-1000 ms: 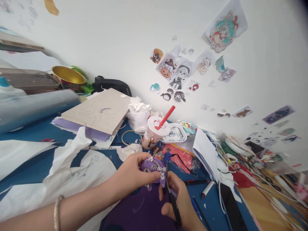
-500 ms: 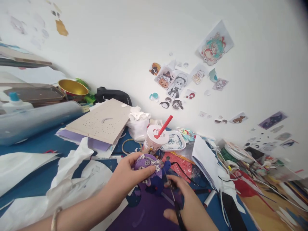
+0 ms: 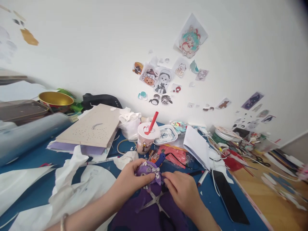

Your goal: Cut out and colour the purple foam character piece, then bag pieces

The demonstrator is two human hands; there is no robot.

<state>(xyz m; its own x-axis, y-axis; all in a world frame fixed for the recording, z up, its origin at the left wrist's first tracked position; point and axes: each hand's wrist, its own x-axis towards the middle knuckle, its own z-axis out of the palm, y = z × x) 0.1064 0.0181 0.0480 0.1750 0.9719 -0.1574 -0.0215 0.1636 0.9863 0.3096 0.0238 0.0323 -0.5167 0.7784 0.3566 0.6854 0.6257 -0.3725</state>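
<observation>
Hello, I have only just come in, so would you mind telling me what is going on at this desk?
A person's left hand is holding a small purple patterned piece with white decorations. The right hand has its fingers together close to that piece's edge; whether they pinch something fine is too small to tell. Black-handled metal scissors lie open on dark purple material below, held by neither hand. A lidded cup with a red straw stands behind.

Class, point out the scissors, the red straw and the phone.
Scissors (image 3: 157, 199), head view: the pivot where the blades cross.
Red straw (image 3: 154, 121), head view: middle of the part above the lid.
Phone (image 3: 230, 197), head view: its dark screen.
</observation>
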